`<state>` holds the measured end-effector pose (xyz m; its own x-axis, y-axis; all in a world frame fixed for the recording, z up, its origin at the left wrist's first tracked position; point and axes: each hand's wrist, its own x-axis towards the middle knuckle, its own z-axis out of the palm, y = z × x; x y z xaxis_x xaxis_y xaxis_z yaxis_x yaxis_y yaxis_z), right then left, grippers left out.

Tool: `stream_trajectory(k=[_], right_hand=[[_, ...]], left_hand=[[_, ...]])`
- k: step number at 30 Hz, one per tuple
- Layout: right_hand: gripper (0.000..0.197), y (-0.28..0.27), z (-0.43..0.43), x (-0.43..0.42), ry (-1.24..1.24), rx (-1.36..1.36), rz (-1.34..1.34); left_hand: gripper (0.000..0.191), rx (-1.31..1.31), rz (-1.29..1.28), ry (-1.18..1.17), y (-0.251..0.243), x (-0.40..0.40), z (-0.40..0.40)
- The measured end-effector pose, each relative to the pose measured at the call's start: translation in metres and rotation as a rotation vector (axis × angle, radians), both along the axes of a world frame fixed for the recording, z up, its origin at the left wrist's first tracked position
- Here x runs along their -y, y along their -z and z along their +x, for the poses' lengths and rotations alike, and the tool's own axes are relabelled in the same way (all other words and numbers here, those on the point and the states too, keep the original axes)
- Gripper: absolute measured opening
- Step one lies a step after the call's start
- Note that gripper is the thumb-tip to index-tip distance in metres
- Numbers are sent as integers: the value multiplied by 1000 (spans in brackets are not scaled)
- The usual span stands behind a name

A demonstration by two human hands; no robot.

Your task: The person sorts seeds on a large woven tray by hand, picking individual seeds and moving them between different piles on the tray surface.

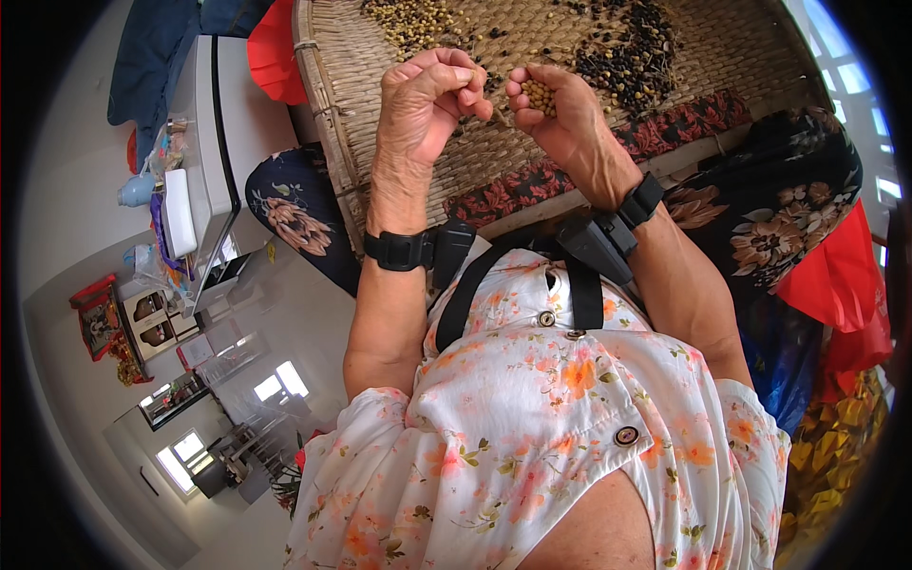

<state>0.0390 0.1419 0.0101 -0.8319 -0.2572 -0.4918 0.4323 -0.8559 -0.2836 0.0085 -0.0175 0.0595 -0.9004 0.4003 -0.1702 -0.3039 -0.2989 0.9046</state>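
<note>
My left hand (pixel 431 100) is raised over a woven basket tray (pixel 420 178), thumb and index finger brought together and the other fingers curled. Whether something small sits between those fingertips cannot be made out. Close by on the right, my right hand (pixel 563 114) is cupped around a handful of yellow beans (pixel 539 97), palm side up. The two hands are apart. Beyond them on the tray lie a pile of mixed yellow and dark beans (pixel 413 25) and a darker pile of beans with bits of husk (pixel 630 60). Single beans are scattered between the piles.
The tray rests across my lap, its near edge bound with red-and-black patterned cloth (pixel 509 191). A white cabinet (pixel 246 135) with items on it stands at left. Red bags (pixel 837 278), a blue plastic bag (pixel 780 360) and folded gold paper (pixel 833 456) lie at right.
</note>
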Motion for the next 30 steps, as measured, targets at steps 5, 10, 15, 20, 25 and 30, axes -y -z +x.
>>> stream_trajectory(k=[5,10,15,20,25,30], right_hand=[[20,1,0,0,4,-6,5],[21,0,0,1,4,-3,15],[22,0,0,1,2,1,21],[21,2,0,0,1,-12,5],[20,-2,1,1,3,-7,16],[20,3,0,0,-2,-16,1]], left_hand=[[9,4,-7,10,0,-1,2],[11,-29,-55,-49,0,-2,4],[11,0,-51,-59,3,-4,4],[12,16,-28,-80,5,-4,3],[13,-4,-88,-81,3,-5,4],[16,-81,-72,-95,-1,-14,6]])
